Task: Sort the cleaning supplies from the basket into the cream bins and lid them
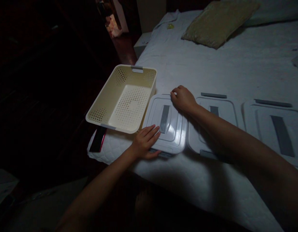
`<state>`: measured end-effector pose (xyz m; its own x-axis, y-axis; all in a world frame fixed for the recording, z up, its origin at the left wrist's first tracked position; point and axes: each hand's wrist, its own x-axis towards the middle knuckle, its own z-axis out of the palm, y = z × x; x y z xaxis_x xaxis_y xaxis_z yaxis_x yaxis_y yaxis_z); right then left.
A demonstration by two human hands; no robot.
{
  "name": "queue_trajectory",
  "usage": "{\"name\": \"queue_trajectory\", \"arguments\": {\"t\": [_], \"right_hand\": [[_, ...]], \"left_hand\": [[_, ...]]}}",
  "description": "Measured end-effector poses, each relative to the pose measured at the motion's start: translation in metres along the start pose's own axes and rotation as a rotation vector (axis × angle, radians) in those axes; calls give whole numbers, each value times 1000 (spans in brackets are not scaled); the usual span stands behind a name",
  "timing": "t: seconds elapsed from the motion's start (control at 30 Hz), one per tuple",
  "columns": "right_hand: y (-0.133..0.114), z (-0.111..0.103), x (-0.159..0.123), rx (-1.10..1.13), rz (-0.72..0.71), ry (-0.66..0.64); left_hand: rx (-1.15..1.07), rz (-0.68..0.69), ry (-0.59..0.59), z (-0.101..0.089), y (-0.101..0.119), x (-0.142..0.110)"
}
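A white plastic box with a lid (pixel 164 124) lies flat on the bed, a grey strip running across its lid. My left hand (pixel 145 142) lies across its near corner, fingers on the lid and thumb along the front edge. My right hand (pixel 184 100) curls over the box's far edge. A cream perforated plastic basket (pixel 102 98) stands just left of the box, nearly touching it. Two similar white lids (pixel 218 112) (pixel 274 129) lie to the right, the nearer one partly under my right forearm.
The white quilted mattress (pixel 207 69) carries everything, and its near edge runs below my arms. An olive pillow (pixel 218 24) lies at the far end. A dark, red-edged flat object (pixel 97 139) sits under the basket's near corner. The floor beyond the left edge is dark.
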<state>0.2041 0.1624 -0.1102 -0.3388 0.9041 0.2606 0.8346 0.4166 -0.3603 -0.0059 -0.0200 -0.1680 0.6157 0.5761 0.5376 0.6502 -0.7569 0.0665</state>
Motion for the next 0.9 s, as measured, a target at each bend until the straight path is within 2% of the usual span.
{"name": "queue_trajectory", "arguments": {"t": [0.13,0.27,0.4,0.53,0.73,0.9], "right_hand": [[17,-34,-40,78,-197,34],[39,-73,-91,72,-221,-75],[52,-92,-136,59,-200,-148],[46,-90,-161,46,-198,-116],[5,-69,-169,-35,-455,-164],[-15,-60,-172,-212,-508,-180]], "left_hand": [[-19,-13,-62,-7,1,3],[-21,-13,-84,-14,4,9],[-16,-51,-99,-16,9,13],[7,-58,-113,-15,11,14],[20,-52,-116,-16,11,12],[51,-65,-153,-16,14,8]]}}
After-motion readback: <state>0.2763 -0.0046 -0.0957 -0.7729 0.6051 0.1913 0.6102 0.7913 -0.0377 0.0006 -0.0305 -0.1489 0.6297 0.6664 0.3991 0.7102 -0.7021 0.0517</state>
